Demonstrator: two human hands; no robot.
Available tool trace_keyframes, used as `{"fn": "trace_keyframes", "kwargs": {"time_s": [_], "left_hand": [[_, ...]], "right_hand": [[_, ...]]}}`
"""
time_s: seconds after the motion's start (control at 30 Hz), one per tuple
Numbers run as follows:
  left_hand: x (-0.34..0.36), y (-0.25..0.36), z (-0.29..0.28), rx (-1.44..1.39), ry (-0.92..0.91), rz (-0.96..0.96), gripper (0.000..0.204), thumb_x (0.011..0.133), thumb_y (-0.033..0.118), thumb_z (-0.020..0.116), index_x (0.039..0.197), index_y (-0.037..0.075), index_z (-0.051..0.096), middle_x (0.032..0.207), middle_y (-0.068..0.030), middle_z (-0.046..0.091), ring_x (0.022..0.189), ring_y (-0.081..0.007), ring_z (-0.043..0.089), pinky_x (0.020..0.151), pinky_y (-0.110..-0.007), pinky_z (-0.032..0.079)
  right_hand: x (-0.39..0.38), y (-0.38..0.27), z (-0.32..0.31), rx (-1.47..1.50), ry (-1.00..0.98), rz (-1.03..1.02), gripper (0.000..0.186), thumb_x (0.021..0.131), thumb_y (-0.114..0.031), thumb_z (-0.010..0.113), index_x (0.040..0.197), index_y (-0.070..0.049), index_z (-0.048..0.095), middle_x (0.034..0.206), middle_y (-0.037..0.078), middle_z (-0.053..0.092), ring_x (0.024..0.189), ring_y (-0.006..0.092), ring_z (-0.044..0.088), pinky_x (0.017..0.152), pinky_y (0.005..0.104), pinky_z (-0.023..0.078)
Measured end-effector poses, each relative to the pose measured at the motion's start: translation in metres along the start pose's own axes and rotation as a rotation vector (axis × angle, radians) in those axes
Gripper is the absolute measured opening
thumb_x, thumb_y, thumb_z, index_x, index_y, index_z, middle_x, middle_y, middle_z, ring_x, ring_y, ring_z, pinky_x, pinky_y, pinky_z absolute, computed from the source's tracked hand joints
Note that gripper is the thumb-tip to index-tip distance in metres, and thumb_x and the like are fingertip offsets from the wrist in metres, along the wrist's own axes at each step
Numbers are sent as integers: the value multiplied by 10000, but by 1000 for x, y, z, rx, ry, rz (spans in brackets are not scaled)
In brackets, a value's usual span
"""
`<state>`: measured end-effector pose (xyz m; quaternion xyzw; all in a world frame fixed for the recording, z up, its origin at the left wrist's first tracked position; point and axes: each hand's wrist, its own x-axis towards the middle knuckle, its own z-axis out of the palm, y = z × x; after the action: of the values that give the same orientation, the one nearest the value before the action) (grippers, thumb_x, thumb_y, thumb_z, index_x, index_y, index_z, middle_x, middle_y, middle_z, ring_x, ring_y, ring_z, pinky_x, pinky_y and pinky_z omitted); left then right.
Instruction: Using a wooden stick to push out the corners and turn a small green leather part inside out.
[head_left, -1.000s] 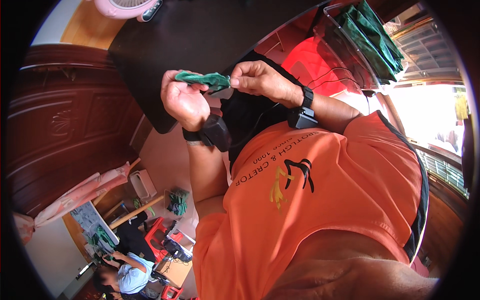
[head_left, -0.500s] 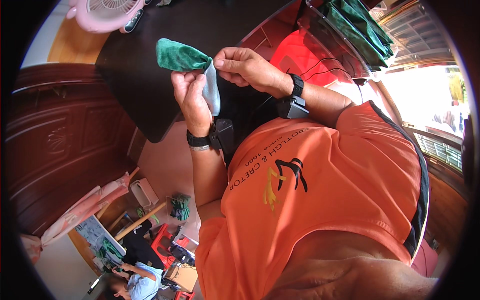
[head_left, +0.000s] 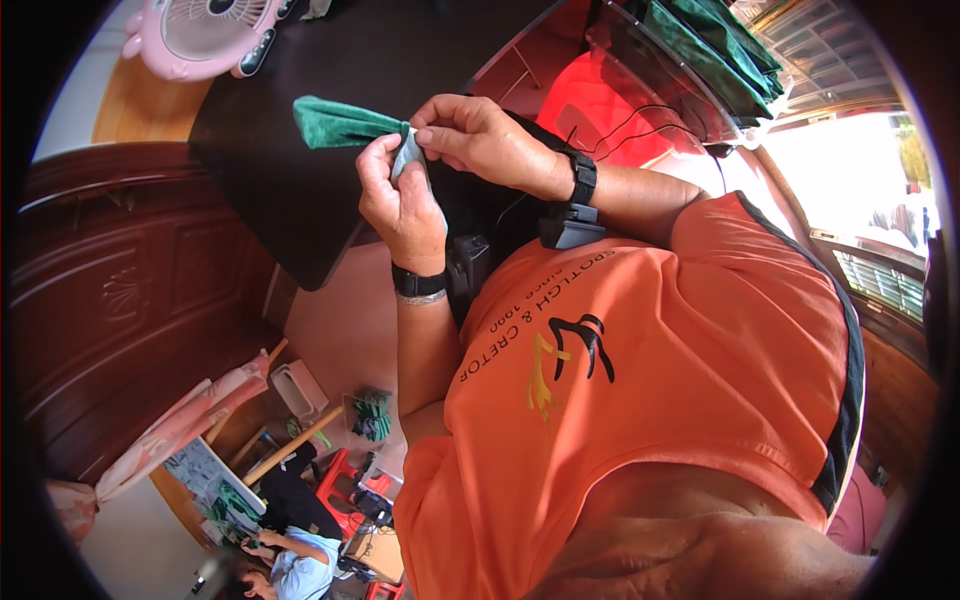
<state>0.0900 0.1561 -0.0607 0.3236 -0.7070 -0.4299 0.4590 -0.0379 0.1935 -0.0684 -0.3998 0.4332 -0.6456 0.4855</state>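
A narrow green velvet cloth piece [head_left: 342,124] stretches out to the left from between my hands, over a black table. Joined to it, a pale blue-grey fabric part [head_left: 408,154] hangs down, partly covered by my left fingers. My left hand [head_left: 405,208] is closed, pinching the cloth from below near the join. On the other side, my right hand [head_left: 482,146] pinches the cloth between thumb and forefinger right at the join. The fingertips of both hands nearly meet, and they hide the exact spot being gripped.
Beyond my hands lies the black tabletop [head_left: 270,190], with a pink fan [head_left: 205,35] at its far left. A clear bin [head_left: 675,80] of green cloth [head_left: 725,60] stands far right beside a red stool [head_left: 590,105]. At lower left, another person [head_left: 300,570] handles something.
My left hand has moved right and slightly down, closer to my right hand. The green end has dropped a little and now looks stretched narrower; more of the pale part is covered.
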Motion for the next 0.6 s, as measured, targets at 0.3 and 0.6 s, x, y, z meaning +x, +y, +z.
{"fn": "trace_keyframes", "kwargs": {"time_s": [0.3, 0.6], "left_hand": [[2, 7, -10, 363, -116, 35, 251, 746, -14, 443, 958, -35, 575, 851, -182, 627, 775, -286, 614, 720, -338, 479], [-2, -5, -14, 41, -101, -46, 296, 723, 12, 405, 963, -41, 569, 854, -173, 623, 772, -243, 594, 753, -333, 467]], "right_hand": [[0, 0, -5, -652, 61, -455, 144, 798, -81, 605, 916, 1, 610, 767, 137, 644, 694, 283, 644, 605, 330, 508], [2, -1, -10, -682, -52, -355, 137, 829, -85, 600, 938, -3, 615, 814, 136, 651, 768, 270, 650, 661, 321, 510]]}}
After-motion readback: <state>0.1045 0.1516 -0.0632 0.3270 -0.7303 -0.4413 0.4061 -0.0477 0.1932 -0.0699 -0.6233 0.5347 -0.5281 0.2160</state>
